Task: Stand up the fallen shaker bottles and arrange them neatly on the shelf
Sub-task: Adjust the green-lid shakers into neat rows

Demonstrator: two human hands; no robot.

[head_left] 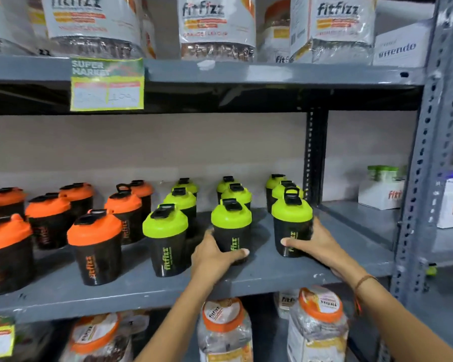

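Black shaker bottles stand upright in rows on the grey middle shelf [267, 280]. Orange-lidded shakers [96, 245] fill the left half and green-lidded shakers [168, 236] the right half. My left hand [215, 253] is wrapped around the base of the front green-lidded shaker in the middle row [231, 226]. My right hand [310, 241] grips the lower body of the front green-lidded shaker in the rightmost row [292, 220]. Both held bottles stand upright on the shelf. No fallen bottle is visible.
Large fitfizz jars [217, 24] stand on the shelf above, with a price tag [107, 84] on its edge. Orange-lidded jars [316, 325] sit on the shelf below. A grey upright post [423, 178] bounds the right side, with white boxes [379, 192] behind it.
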